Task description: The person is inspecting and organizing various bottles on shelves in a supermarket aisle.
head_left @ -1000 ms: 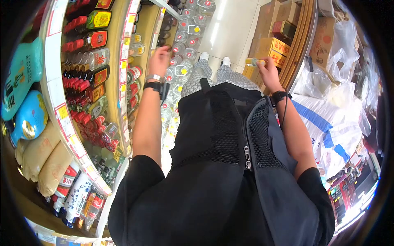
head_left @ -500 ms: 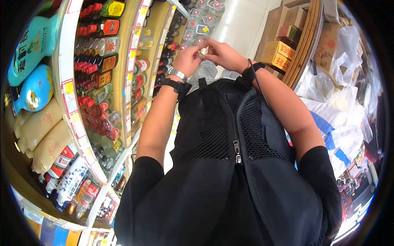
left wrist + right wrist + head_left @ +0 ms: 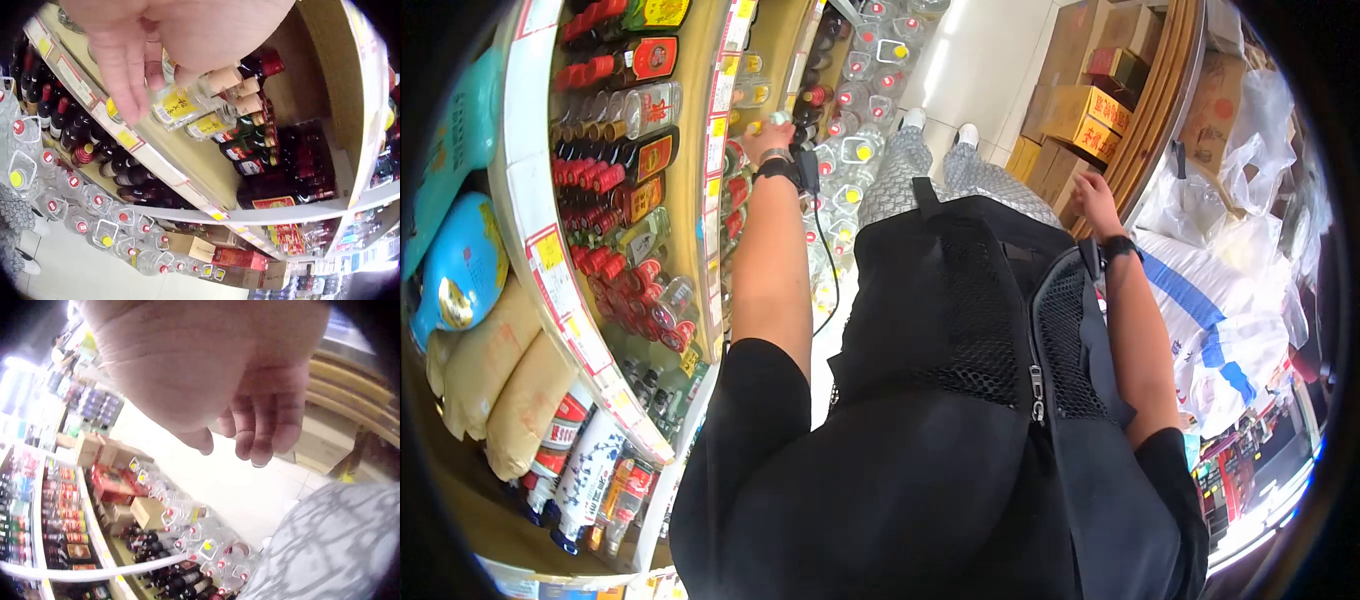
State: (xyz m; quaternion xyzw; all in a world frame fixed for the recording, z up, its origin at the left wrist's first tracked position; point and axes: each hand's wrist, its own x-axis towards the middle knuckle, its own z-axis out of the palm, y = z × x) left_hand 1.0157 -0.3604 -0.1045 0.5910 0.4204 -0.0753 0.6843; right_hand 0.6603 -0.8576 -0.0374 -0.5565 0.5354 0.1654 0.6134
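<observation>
At the shelf on the left, my left hand [image 3: 770, 140] grips a small clear bottle [image 3: 779, 118]; the palm and fingers hide much of it. Seen from the left wrist, the fingers of the left hand [image 3: 147, 47] curl round this glass beside two clear bottles with yellow labels [image 3: 209, 125] and pinkish caps, which stand on the shelf board [image 3: 187, 153]. My right hand [image 3: 1097, 203] hangs apart on the other side of the body, near the cardboard boxes. In the right wrist view the right hand [image 3: 250, 381] holds nothing, its fingers loosely bent.
Large clear jugs [image 3: 855, 155] with red and yellow caps line the floor beside the shelves. Dark bottles [image 3: 75, 131] fill a lower shelf. Cardboard boxes [image 3: 1090, 110] stand at the right, next to a wooden slatted edge [image 3: 1150, 120] and a white sack [image 3: 1200, 310].
The hands, together half a second ago, have parted. My left hand has moved to the shelf with the small bottle; the right, which held the yellow-labelled item a second ago, has swung right, empty.
</observation>
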